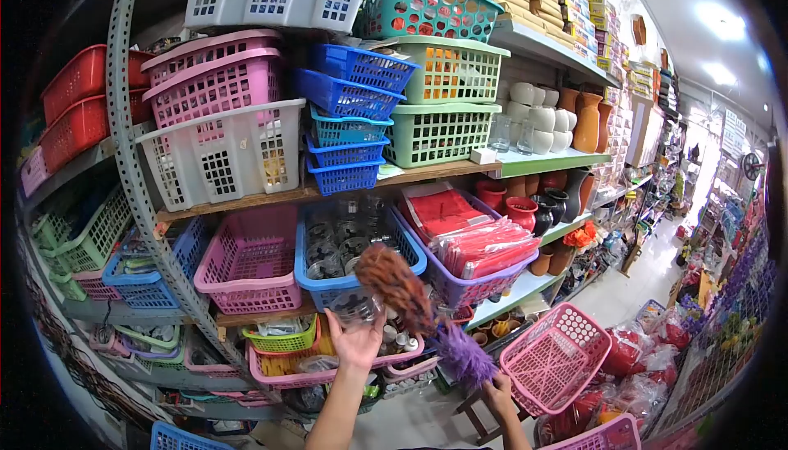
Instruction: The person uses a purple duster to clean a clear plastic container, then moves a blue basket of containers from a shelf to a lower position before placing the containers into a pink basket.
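Note:
My left hand (359, 342) is closed around a clear, rounded container (353, 306), in front of the blue basket (322, 283). Several similar clear containers (328, 241) sit inside that basket. In my right hand (497, 392), lower right, is a fluffy duster (396, 279) with a rust-brown head and a purple tuft toward the hand. Its brown end reaches up to the left and overlaps the blue basket's right side in this view. The purple tuft hides part of the shelf behind it.
A pink basket (248, 290) stands left of the blue one. To its right, a purple basket (460, 290) holds red packets (484, 245). Another pink basket (533, 397) stands near my right hand, with bagged red goods (628, 347) beyond. A metal shelf post (123, 122) rises at left.

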Demonstrator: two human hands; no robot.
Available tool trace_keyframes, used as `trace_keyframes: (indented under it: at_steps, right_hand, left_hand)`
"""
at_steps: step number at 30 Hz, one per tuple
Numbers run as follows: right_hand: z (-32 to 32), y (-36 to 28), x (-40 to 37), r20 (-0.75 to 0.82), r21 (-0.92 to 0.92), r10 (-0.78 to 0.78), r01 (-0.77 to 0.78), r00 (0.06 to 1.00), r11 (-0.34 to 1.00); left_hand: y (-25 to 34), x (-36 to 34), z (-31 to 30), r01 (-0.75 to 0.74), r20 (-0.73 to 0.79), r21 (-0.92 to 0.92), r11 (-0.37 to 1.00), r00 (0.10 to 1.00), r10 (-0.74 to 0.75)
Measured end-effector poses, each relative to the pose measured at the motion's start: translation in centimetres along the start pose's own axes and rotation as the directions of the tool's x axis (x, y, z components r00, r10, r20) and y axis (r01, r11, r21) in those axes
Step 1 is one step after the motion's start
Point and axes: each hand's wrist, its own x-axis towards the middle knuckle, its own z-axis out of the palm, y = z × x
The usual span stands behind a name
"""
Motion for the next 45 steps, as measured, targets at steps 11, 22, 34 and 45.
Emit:
trace_keyframes:
  at_steps: [11,22,34,45]
  right_hand:
    - [0.7,1.0,0.1,0.000,-0.078,-0.256,0.255,0.967,0.964]
    - [-0.6,0.0,-0.2,0.018,-0.203,-0.189,0.188,0.982,0.961]
    - [-1.7,-0.5,0.1,-0.029,-0.317,-0.318,0.293,0.948,0.902]
    - [-3.5,-1.0,-0.5,-0.048,-0.470,-0.200,0.155,0.979,0.869]
  left_hand:
    - [-0.1,1.0,-1.0,-0.052,-0.042,0.118,0.992,0.998,0.057]
    - [-1.0,2.5,-3.5,-0.224,-0.032,0.269,0.937,0.970,0.241]
    - [-1.7,1.5,-1.9,-0.023,-0.154,0.426,0.904,0.983,0.098]
    - [-0.6,0.7,0.2,0.084,-0.260,0.156,0.984,0.965,-0.041]
